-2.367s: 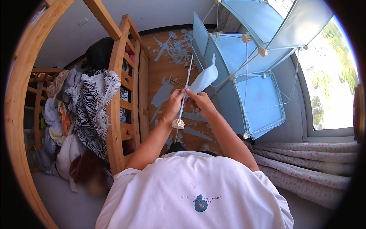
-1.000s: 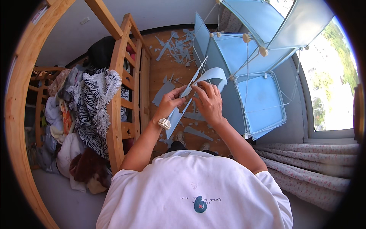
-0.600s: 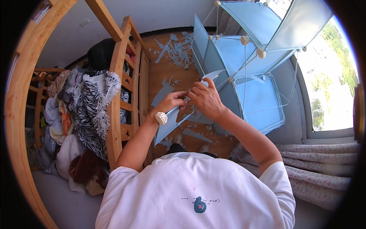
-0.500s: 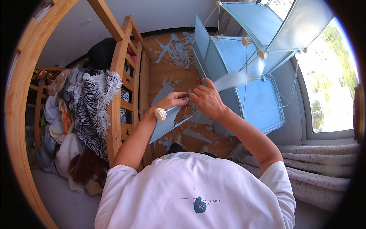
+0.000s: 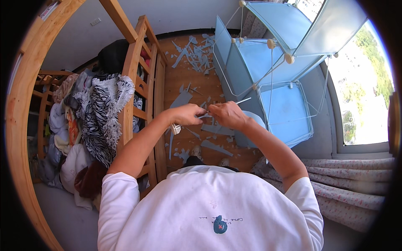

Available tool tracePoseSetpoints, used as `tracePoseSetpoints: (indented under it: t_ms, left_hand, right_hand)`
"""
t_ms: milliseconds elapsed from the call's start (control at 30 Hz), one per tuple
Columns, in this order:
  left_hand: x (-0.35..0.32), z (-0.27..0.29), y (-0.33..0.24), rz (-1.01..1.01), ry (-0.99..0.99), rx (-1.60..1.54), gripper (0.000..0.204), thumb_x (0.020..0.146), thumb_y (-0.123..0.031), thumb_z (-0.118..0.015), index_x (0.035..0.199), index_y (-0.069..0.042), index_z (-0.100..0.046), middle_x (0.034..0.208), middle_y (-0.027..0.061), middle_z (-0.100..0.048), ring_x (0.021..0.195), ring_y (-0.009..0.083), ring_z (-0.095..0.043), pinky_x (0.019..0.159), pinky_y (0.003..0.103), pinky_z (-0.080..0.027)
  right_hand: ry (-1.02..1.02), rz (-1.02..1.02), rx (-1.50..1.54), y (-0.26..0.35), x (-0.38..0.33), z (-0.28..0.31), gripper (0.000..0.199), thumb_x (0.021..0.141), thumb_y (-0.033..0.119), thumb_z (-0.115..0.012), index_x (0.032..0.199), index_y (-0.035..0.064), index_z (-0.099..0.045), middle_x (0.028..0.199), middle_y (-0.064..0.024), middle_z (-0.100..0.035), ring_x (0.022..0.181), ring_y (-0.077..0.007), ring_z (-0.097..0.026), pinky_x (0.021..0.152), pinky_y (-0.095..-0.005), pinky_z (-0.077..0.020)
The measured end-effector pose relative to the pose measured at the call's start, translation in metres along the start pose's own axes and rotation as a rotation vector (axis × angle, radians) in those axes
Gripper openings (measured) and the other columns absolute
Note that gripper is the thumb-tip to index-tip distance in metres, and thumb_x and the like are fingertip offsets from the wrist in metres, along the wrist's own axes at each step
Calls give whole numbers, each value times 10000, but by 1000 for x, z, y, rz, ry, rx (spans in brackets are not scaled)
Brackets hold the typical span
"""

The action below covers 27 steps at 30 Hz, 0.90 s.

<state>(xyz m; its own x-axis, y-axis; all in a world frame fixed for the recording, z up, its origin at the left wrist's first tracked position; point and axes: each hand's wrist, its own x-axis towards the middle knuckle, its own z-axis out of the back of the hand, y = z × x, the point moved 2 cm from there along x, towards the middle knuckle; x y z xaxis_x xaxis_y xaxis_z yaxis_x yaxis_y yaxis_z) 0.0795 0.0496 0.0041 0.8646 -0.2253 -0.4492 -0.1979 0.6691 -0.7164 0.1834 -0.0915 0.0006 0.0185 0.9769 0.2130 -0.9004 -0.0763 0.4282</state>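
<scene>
White rod, right end bare, sits pinched by left hand and right hand; blue sheet remains, torn scraps litter floor.

Railed frame left, fabric pile inside. Panel rack right, window right of that, curtain near right. Scraps on floor between. Left hand, right hand above.

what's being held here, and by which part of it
The left hand and right hand hold a thin pale rod around its middle, away from the cream connector at its left end.
</scene>
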Motion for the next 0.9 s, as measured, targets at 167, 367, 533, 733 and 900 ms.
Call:
tracePoseSetpoints:
  t_ms: [167, 367, 533, 733, 900]
  left_hand:
    - [-3, 2, -13, 90, -125, 156, 289, 781, -108, -577, 1062, -39, -579, 939, 161, -618, 874, 322, -576, 747, 379, -441]
    - [0, -6, -17, -111, -531, 426, 238, 701, -64, -658, 927, -16, -603, 864, 129, -613, 911, 278, -560, 756, 390, -434]
    - [-17, -18, -56, -338, -1212, 499, 198, 703, -62, -682, 849, -3, -562, 784, 73, -579, 847, 228, -549, 745, 321, -442]
    - [12, -70, -14, -11, -1117, -743, 185, 860, -146, -583, 959, 10, -567, 918, 47, -590, 799, 110, -554, 722, 238, -444]
    - [32, -86, 5, -61, -1058, -1255, 215, 892, -146, -531, 1051, -1, -547, 938, 44, -595, 812, 104, -561, 722, 245, -461]
  right_hand:
    - [12, -57, 265, -6, -1, -2, 99, 803, 126, -567, 757, 45, -534, 601, -142, -543, 590, -326, -546, 499, -397, -416]
    - [25, -231, 493, -16, -2, 2, 188, 843, 149, -558, 746, -9, -523, 591, -155, -501, 531, -276, -453, 525, -361, -386]
    - [-43, -365, 636, -36, -7, -3, 216, 867, 168, -540, 778, -28, -521, 614, -106, -502, 567, -141, -430, 552, -318, -389]
    - [-86, -457, 911, -27, 1, -7, 231, 899, 213, -509, 820, 1, -559, 665, -17, -537, 626, -73, -448, 571, -260, -403]
    - [-93, -550, 1160, -10, 10, -4, 247, 914, 248, -491, 789, 44, -555, 677, 19, -530, 649, -52, -468, 569, -235, -406]
